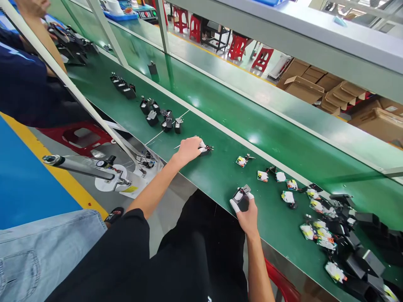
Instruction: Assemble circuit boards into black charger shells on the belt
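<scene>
My right hand (247, 214), with white covers on its fingertips, grips a small black adapter housing (242, 200) near the belt's front edge. A whitish part and a grey flap show at the housing's open top. Farther left, my left hand (189, 151) is closed, its white-tipped fingers at a dark piece with thin prongs or wires (208, 148) low over the green belt (214, 176). A thin pale rod (177, 147) juts out behind that hand; its kind is unclear. Nearest on the right lies a circuit board (242, 161) with white and yellow parts.
Several filled black housings (153, 117) stand left on the belt. More boards (288, 196) and a heap of black cases (355, 256) lie right. A slanted white post (78, 96) rises at the left, before a co-worker's arm (47, 42). A low rail (220, 123) runs behind.
</scene>
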